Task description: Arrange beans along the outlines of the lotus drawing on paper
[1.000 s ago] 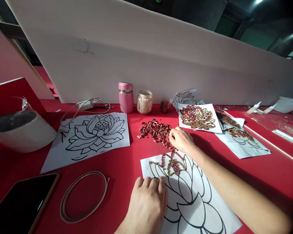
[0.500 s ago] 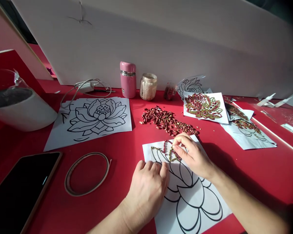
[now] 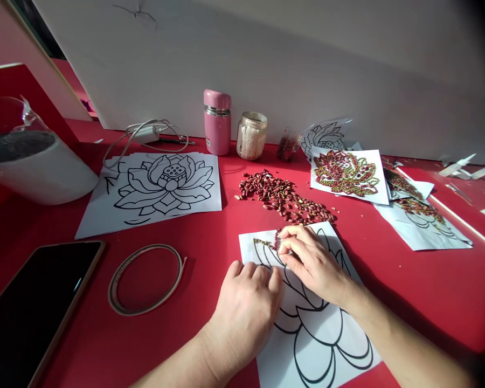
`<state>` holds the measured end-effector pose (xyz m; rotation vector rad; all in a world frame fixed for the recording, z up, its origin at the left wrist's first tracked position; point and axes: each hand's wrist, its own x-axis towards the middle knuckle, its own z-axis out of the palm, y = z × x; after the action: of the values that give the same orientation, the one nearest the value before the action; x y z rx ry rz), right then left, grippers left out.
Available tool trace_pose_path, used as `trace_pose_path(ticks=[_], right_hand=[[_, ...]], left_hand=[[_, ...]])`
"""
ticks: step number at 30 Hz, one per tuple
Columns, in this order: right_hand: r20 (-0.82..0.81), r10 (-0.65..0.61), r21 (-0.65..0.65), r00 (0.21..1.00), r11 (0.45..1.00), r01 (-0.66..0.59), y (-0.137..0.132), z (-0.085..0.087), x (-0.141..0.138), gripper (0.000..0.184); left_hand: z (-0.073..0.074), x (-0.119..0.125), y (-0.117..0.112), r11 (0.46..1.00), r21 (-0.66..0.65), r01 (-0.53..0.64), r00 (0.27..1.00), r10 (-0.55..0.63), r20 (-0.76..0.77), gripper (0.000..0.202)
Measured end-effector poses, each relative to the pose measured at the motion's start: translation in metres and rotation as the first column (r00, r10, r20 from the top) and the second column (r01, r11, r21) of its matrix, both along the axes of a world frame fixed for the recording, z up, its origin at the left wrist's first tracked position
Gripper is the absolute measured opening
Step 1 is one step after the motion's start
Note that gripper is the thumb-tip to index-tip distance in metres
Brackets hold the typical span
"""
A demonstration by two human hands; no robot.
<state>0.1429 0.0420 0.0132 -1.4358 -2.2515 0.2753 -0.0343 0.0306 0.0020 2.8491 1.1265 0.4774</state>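
A white sheet (image 3: 315,325) with a black-outlined lotus lies on the red table before me. My left hand (image 3: 248,307) rests over its left part, fingers curled under and closed; whatever may be beneath them is hidden. Fingertips bunched in a pinch, my right hand (image 3: 316,262) touches or hovers just over the upper petals. Anything between those fingers is too small or covered to make out. Beside them, a short row of green and red beans (image 3: 263,242) follows a petal line. Just beyond the sheet spreads a loose pile of red beans (image 3: 272,189) mixed with smaller green ones.
Printed lotus sheets (image 3: 170,183) lie left, above a tape roll (image 3: 115,291) and a phone (image 3: 44,302). A pink flask (image 3: 217,126) and a glass jar (image 3: 251,137) stand behind. Right, a bean-covered lotus picture (image 3: 345,175) overlaps others. A white container (image 3: 44,172) sits far left.
My right hand has come lower and slightly nearer on the sheet, now covering the bean-lined petal that showed earlier. My left hand stays at the same spot on the paper. The view has shifted slightly.
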Motion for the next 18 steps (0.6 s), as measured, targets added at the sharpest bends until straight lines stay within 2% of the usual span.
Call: trace_pose_path(ticks=[10, 14, 18], right_hand=[[0.067, -0.027, 0.005, 0.997, 1.000, 0.027, -0.0006, 0.0021, -0.0036, 0.011], [0.016, -0.033, 0.004, 0.999, 0.999, 0.033, -0.0002, 0.0014, -0.0041, 0.009], [-0.110, -0.051, -0.010, 0.993, 0.999, 0.050, 0.0011, 0.0007, -0.0020, 0.012]], left_hand=[[0.0000, 0.0013, 0.0007, 1.000, 0.020, -0.001, 1.000, 0.000, 0.029, 0.007], [0.0006, 0.0013, -0.0001, 1.000, 0.021, -0.009, 1.000, 0.008, 0.016, 0.006], [0.0008, 0.0017, 0.0003, 1.000, 0.019, -0.009, 1.000, 0.009, 0.020, 0.006]])
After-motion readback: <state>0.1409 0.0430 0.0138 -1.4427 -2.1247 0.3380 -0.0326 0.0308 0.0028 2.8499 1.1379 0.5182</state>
